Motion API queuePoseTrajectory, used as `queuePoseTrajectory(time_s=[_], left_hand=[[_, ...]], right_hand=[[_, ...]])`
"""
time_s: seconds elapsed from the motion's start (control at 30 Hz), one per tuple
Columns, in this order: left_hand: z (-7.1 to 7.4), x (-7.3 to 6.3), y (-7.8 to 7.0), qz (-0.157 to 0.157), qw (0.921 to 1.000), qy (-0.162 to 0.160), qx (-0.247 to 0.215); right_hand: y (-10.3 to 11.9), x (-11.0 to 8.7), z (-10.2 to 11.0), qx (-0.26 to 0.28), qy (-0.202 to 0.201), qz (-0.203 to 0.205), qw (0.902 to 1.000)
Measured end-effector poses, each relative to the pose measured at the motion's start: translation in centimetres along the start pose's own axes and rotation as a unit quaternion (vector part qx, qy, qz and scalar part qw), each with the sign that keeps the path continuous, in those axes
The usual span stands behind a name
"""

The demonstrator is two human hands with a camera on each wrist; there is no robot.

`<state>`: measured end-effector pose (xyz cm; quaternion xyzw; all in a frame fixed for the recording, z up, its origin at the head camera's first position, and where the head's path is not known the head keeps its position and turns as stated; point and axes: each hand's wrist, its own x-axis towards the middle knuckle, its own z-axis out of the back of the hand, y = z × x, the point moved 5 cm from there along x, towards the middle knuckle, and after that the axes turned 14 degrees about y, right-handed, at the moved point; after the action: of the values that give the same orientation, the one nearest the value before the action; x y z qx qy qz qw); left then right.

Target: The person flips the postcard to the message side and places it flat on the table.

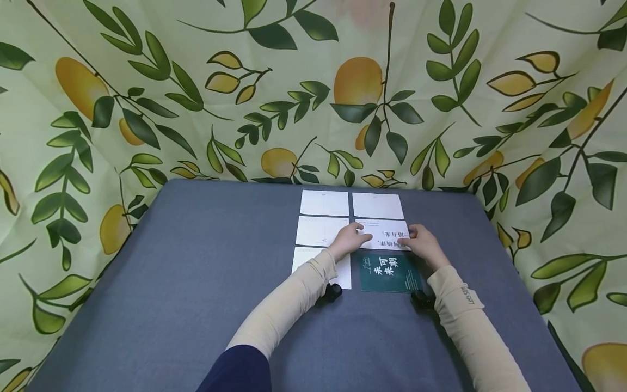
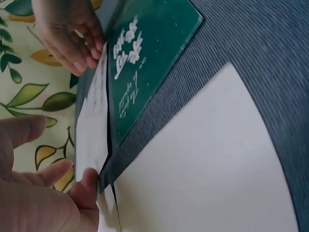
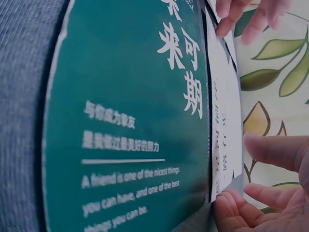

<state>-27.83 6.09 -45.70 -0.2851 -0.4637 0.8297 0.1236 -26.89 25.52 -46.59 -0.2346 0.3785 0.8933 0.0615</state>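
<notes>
A white card with dark brush lettering (image 1: 384, 230) lies on the grey cloth between the two hands. My left hand (image 1: 349, 239) is at its left edge, a fingertip close to the corner and the other fingers spread. At the opposite short edge my right hand (image 1: 423, 244) touches the card with its fingertips, fingers loosely bent. Just nearer to me lies a dark green card (image 1: 392, 279) with white lettering, seen large in the right wrist view. Below my left wrist is a white card (image 2: 207, 159), partly covered by the forearm in the head view.
Two more white cards (image 1: 324, 203) (image 1: 319, 235) lie in the left column, and another white card (image 1: 377, 206) sits behind the lettered one. A grey cloth (image 1: 220, 261) covers the table. Behind it hangs a leaf-and-fruit patterned curtain (image 1: 303, 120).
</notes>
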Motion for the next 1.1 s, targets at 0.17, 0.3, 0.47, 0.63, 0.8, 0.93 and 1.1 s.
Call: queuePoseTrajectory(time_s=[0.17,0.3,0.47,0.63,0.8,0.93,1.1], left_hand=[[0.1,0.1,0.1,0.0,0.9963,-0.001,-0.086],[0.0,0.3,0.2,-0.002,0.992,0.006,-0.126],[-0.2,0.5,0.3,-0.01,0.9864,0.005,-0.164],[-0.1,0.7,0.2,-0.02,0.9813,-0.014,-0.191],[0.2,0.6,0.3,-0.024,0.9729,-0.065,-0.221],[0.4,0.5,0.6,-0.035,0.9665,-0.099,-0.234],[0.7,0.8,1.3,-0.053,0.9618,-0.114,-0.243]], right_hand=[[-0.2,0.1,0.0,0.038,-0.016,-0.007,0.9991],[-0.4,-0.1,0.2,0.055,-0.032,-0.012,0.9979],[-0.3,-0.6,0.6,0.073,-0.05,-0.011,0.996],[-0.6,-0.8,1.4,0.112,-0.076,0.013,0.9907],[-0.8,-0.9,1.8,0.15,-0.101,0.037,0.9828],[-1.6,-0.3,1.6,0.156,-0.108,0.017,0.9816],[-5.8,3.5,1.5,0.161,-0.122,0.015,0.9793]])
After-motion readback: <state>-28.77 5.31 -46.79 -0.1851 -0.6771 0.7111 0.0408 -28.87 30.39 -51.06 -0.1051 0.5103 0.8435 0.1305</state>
